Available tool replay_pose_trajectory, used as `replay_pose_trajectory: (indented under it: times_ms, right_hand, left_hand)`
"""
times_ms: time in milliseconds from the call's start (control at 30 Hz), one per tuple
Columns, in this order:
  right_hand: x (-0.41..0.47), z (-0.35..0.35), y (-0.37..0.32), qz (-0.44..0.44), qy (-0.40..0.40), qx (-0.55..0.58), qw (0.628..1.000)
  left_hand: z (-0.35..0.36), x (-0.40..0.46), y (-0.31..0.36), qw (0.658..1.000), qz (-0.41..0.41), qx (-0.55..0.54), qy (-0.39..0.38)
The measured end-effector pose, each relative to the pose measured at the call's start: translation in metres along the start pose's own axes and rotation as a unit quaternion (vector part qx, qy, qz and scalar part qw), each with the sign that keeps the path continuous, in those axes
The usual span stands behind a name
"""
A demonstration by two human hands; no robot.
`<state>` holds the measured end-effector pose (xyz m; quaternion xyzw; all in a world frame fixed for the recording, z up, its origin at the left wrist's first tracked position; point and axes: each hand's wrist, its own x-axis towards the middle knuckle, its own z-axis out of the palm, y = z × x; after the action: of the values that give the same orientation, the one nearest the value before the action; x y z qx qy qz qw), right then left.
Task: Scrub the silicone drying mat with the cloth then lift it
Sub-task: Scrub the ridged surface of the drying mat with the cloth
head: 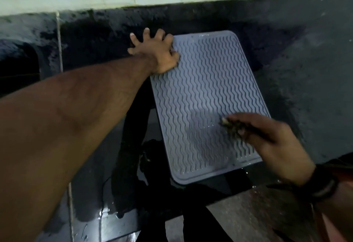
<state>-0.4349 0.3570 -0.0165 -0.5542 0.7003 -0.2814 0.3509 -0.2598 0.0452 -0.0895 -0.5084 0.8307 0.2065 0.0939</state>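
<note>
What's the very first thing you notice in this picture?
A big grey mat with wavy ridges fills the middle, lying tilted on a wet, dark floor. The left hand presses on its far left corner with fingers spread wide. Near the mat's right edge, the right hand holds a small dark cloth against the ridges.
</note>
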Motion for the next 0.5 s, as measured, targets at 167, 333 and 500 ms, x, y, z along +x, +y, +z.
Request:
replay_pose_trajectory:
  times_ms: [167,333,500]
  right_hand:
    - [0.105,-0.015,-0.006,0.012,0.075,0.011,0.997]
    - [0.198,-0.01,-0.015,-0.071,0.149,-0.163,0.973]
    - [0.251,0.014,-0.009,-0.069,0.039,-0.31,0.947]
  left_hand:
    - [0.01,-0.001,0.016,1.0,-0.015,0.016,0.018]
    - [0.026,0.003,0.009,0.998,-0.022,0.006,0.055]
    - [0.028,0.004,0.006,0.995,0.04,0.037,0.085]
